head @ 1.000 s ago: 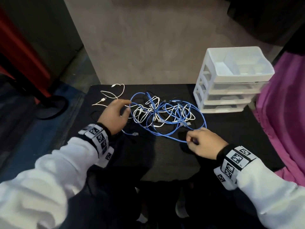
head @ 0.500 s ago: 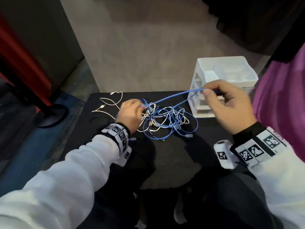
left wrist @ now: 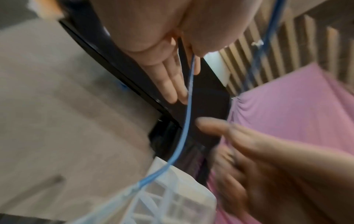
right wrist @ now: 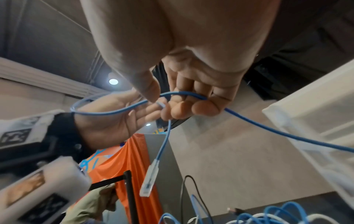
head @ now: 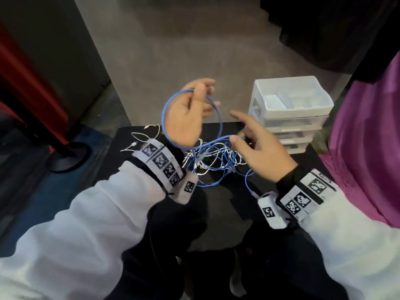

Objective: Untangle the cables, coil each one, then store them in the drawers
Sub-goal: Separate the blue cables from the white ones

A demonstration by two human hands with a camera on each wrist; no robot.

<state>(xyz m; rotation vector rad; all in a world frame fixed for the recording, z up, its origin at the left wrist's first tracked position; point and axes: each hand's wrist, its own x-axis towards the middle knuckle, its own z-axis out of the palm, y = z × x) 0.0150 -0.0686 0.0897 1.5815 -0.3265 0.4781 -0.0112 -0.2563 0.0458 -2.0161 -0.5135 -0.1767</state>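
Observation:
A blue cable (head: 220,118) makes one loop around my raised left hand (head: 201,92), which pinches it between thumb and fingers above the table's far edge. In the left wrist view the cable (left wrist: 188,106) runs out between thumb and fingers. My right hand (head: 249,137) is just to the right and lower, gripping the same cable (right wrist: 184,95) with thumb and curled fingers. The cable's clear connector (right wrist: 149,181) dangles below. The remaining blue and white cables lie in a tangle (head: 216,161) on the black table (head: 216,213). A white drawer unit (head: 292,118) stands at the back right.
A loose white cable (head: 140,139) lies at the table's back left. A black cable (right wrist: 184,189) shows near the tangle. A pink cloth (head: 368,148) hangs right of the table. A black stand base (head: 69,156) sits on the floor at the left.
My right hand pulled the blue cable up toward the drawers, then came back toward the middle. My left hand rose off the tangle and now carries a loop of blue cable.

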